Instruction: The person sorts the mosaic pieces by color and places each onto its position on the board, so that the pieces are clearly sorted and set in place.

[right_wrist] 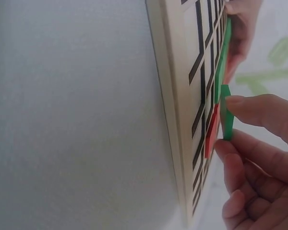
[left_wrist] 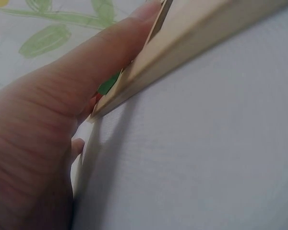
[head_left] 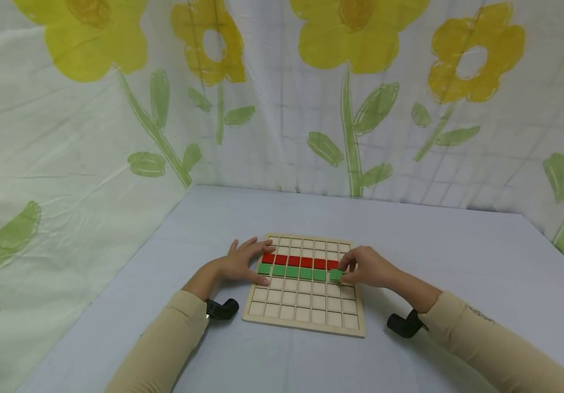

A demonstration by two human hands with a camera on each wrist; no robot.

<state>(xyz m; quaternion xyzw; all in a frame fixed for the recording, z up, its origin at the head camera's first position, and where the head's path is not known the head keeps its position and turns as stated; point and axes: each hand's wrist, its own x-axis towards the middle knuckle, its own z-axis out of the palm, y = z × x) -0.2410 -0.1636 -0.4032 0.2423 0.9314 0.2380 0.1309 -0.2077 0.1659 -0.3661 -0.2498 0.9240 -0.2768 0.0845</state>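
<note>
A square wooden grid board [head_left: 306,326] lies on the table. Across it runs a row of red square tiles [head_left: 294,261], with a row of green square tiles [head_left: 292,272] just on the near side. My right hand [head_left: 371,266] pinches another green tile [right_wrist: 226,115] between thumb and fingers, close over the board at the right end of the green row. In the right wrist view this tile is tilted on edge to the board. My left hand [head_left: 237,266] rests on the board's left edge, thumb and fingers spread, by the left ends of both rows.
Pale squares [head_left: 289,298] of the grid show in front of and behind the coloured rows. A white-covered table [head_left: 203,349] surrounds the board. Behind it hangs a curtain [head_left: 272,164] with yellow flowers. Black wrist devices [head_left: 223,309] sit below both hands.
</note>
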